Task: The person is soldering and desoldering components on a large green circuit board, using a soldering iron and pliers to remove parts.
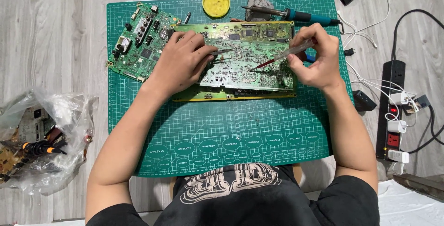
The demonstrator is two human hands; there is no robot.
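Observation:
A large yellow-green circuit board (249, 59) lies on the green cutting mat (231, 124). My left hand (180, 62) rests on the board's left part and grips metal tweezers (222, 51) that point right over the board. My right hand (317, 57) holds a clear-handled screwdriver (284, 56) with a red shaft; its tip touches the middle of the board.
A second green circuit board (141, 41) lies at the mat's top left. A yellow round tin (216, 3) and a blue-handled soldering iron (296, 15) sit at the top. A plastic bag of parts (41, 138) is at the left, a power strip (393, 110) with cables at the right.

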